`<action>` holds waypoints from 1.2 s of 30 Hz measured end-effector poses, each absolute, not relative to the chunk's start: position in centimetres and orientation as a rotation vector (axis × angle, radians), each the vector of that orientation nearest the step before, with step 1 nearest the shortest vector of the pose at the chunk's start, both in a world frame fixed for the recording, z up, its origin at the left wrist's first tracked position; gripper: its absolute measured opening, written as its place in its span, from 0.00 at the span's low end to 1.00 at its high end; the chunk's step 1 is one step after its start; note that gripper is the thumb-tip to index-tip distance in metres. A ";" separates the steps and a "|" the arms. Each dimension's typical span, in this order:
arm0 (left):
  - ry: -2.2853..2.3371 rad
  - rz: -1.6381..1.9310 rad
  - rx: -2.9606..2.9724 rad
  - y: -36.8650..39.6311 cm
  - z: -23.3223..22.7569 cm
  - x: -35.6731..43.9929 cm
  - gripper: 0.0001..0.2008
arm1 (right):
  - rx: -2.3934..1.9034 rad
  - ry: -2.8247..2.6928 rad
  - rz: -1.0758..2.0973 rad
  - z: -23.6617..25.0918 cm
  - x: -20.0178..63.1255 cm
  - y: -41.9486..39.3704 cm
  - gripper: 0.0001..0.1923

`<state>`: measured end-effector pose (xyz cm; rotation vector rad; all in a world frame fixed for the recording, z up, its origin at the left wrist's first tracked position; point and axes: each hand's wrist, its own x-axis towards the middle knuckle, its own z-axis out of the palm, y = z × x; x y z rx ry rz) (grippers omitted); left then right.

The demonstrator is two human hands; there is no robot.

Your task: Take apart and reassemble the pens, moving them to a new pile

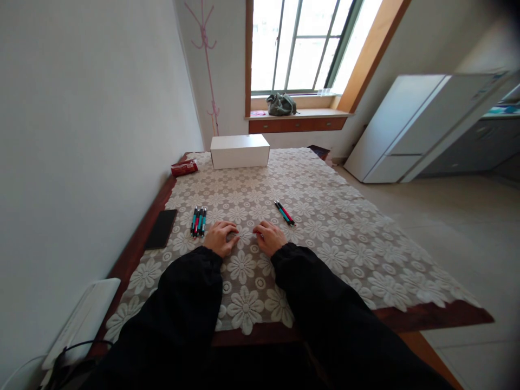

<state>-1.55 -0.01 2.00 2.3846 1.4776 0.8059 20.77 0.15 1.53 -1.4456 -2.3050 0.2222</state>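
At L edge of tbl point(430, 317), white flat obj. point(83, 319): lay by wall point(93, 108), smooth, corners rounded.
Black slab point(161, 229): lay flat across cloth's L margin; thin, rectangular.
Red packet point(184, 168): sat at far L corner, shiny & crinkled; contents couldn't be told.
Pen bunch point(198, 221): several slim pens side by side on cloth, black w/ teal & red, just L of L hand.
Pink coat rack point(209, 70): stood beyond tbl, thin pole w/ curved hooks.
L hand point(220, 238): palm down, fingers bent, thumb apart from index, nothing gripped; loose black sleeve point(179, 298) to wrist.
White box point(239, 151): stood at tbl's far end, long, plain, crisp-edged; top closed, contents hidden.
Lace cloth point(246, 309): greyish-beige w/ raised pale flowers, scalloped hem, dark reddish wood showing past it.
R hand point(270, 237): palm down, fingers loosely curled, empty, well apart from L hand; R sleeve point(325, 292) same dark fabric.
Grey-green bag point(281, 104): slouched on windowsill point(312, 112), soft; contents not visible.
Pen pair point(285, 213): two pens on cloth, slanted, touching or nearly so, teal/black & red/black, near R hand.
White fridge point(398, 130): tall, glossy, drs shut, contents hidden.
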 end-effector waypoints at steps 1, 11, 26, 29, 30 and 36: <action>1.472 0.812 2.387 -0.1 2.0 -1.5 0.08 | -1.427 -2.311 0.228 1.5 20.7 0.1 0.11; 1.523 0.814 2.365 0.2 1.9 -1.7 0.03 | -1.454 -2.322 0.240 1.6 21.0 0.4 0.12; 1.593 0.862 2.345 -0.2 2.3 -1.6 0.02 | -1.552 -2.298 0.145 1.3 22.6 1.6 0.13; 1.570 0.854 2.352 -0.3 2.3 -1.6 0.02 | -1.452 -2.296 0.172 1.3 22.2 1.3 0.14; 1.563 0.853 2.355 -0.2 2.3 -1.6 0.02 | -1.398 -2.302 0.184 1.3 22.0 1.1 0.14; 1.527 0.868 2.363 -0.1 2.0 -1.5 0.03 | -1.124 -2.350 0.199 0.8 21.0 0.7 0.08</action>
